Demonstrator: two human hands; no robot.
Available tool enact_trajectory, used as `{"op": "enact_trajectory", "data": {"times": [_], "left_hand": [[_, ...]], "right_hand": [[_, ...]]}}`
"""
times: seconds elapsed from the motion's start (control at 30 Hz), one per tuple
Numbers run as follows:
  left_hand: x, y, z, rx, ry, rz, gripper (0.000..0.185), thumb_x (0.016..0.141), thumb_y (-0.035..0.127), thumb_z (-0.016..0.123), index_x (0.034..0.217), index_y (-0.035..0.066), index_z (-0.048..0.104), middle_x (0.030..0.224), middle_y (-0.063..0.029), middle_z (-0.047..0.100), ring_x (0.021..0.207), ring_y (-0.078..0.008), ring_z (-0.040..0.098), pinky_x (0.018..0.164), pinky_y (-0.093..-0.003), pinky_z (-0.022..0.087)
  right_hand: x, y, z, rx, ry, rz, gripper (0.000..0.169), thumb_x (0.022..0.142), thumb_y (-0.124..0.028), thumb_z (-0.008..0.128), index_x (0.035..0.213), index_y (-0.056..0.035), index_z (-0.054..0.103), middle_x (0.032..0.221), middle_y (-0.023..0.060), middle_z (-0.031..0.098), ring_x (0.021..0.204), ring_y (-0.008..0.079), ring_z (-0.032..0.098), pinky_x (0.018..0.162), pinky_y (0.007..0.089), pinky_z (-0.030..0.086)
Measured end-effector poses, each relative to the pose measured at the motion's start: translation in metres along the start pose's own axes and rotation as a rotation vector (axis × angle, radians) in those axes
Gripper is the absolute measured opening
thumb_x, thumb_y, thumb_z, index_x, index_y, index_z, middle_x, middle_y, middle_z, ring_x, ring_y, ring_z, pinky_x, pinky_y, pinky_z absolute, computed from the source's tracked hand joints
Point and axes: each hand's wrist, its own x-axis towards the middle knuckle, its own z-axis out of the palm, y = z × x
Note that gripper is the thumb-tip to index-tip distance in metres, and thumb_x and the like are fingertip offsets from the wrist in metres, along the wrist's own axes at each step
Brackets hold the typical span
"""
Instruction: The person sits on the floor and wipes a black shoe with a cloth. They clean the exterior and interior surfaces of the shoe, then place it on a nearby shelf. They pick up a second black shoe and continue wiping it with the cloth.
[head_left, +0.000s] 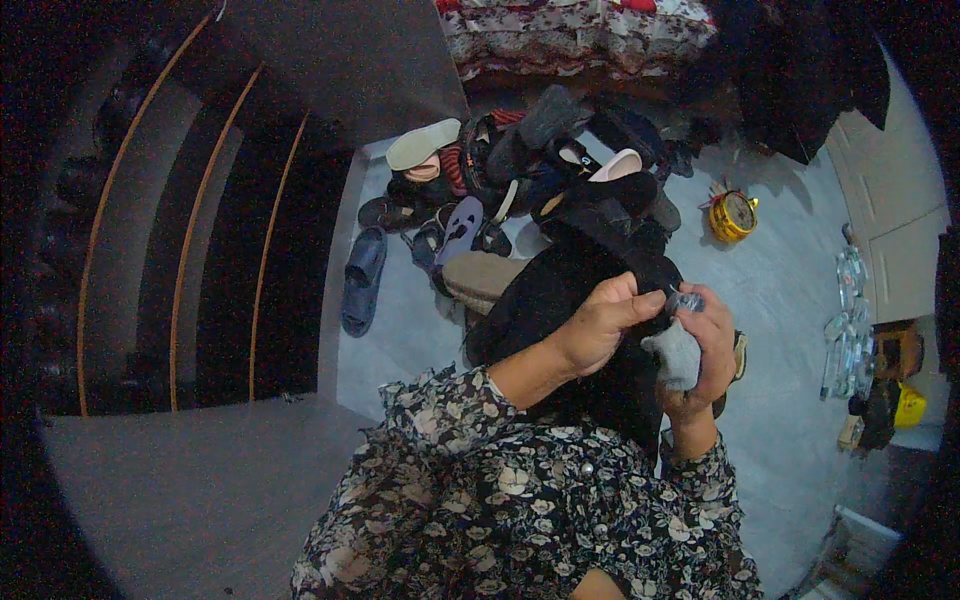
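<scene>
My left hand (611, 322) pinches the edge of a black item (654, 274) above my dark-clothed lap; it may be a shoe, but it blends into the dark clothing. Close beside it, my right hand (712, 345) grips a pale grey cloth (675, 356) against the palm. Between that hand's thumb and fingers shows a small grey-blue piece (686, 302) with a shiny surface, too small to name. Beyond my knees lies a heap of shoes, among them a lavender clog (459, 229), a beige-soled shoe (484, 277) and an upturned cream-soled shoe (424, 144).
A dark blue slide sandal (364, 281) lies left of the heap. Shelves with orange edges (180, 247) stand at left. To the right are a yellow toy drum (733, 216), clear plastic bottles (847, 330) and pale cabinets (896, 217). A floral bed skirt (577, 37) hangs behind.
</scene>
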Motion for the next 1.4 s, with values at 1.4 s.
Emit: {"op": "enact_trajectory", "data": {"times": [1.4], "left_hand": [[-0.019,0.014,0.042,-0.379,-0.158,-0.109,0.043,0.090,0.013,0.052,0.129,0.002,0.035,0.127,-0.0090,0.047,0.117,-0.0191,0.045,0.101,-0.0356,0.034]], "right_hand": [[0.036,0.011,-0.020,0.424,0.140,0.446,0.034,0.076,-0.013,0.067,0.106,-0.0003,0.057,0.101,0.0093,0.059,0.086,0.0199,0.060,0.080,0.0313,0.047]]}}
